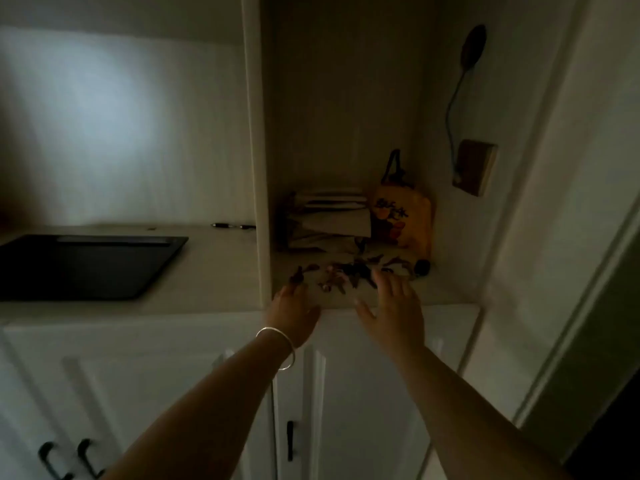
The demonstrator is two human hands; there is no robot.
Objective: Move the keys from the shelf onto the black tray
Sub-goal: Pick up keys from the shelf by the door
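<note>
both arms stretched forward, bare. left hand (292, 315) palm down, fingers curled, thin bangle (277, 348) on wrist. right hand (393, 308) just beside it, palm down, fingers spread, thumb out toward the left hand.

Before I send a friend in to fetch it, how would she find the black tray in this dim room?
Start at the white cabinet's countertop, left of the upright divider that closes off the cluttered nook. The black tray lies flat there, near the picture's left edge. It is the only large dark rectangle there; its sole neighbour is a slim pen behind it.
</note>
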